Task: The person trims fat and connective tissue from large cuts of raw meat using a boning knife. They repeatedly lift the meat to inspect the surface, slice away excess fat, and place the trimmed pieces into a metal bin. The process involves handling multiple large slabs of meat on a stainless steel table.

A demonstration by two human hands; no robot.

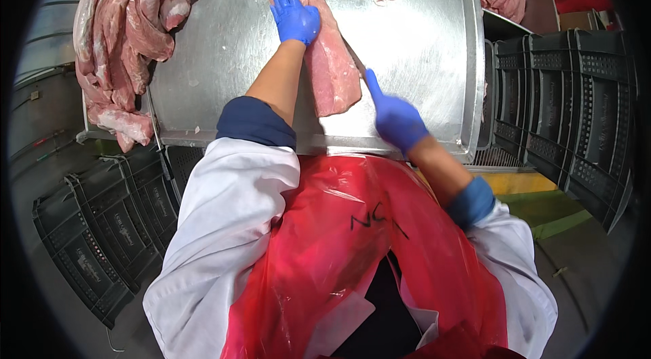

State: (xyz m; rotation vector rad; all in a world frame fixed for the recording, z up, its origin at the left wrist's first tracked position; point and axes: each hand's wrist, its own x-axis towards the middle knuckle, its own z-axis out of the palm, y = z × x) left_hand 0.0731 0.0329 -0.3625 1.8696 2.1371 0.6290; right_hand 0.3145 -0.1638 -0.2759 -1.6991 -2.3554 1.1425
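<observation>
The left hand point(295, 16) lies flat, pinning a long pork cut point(319, 47) mid-table point(420, 53) to steady it, while the right hand point(397, 121), near the front edge, seemingly grips a blurred knife.

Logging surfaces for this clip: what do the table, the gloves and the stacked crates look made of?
Table: bare metal, likely stainless steel, with a dull brushed sheen. Gloves on left hand and right hand: thin blue rubbery film, probably nitrile. Crates: dark moulded plastic with slotted walls.

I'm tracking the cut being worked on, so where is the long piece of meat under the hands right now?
In the head view the long piece of meat lies on the steel table, centre-top, under the left hand, with the right hand at its lower right edge.
</observation>
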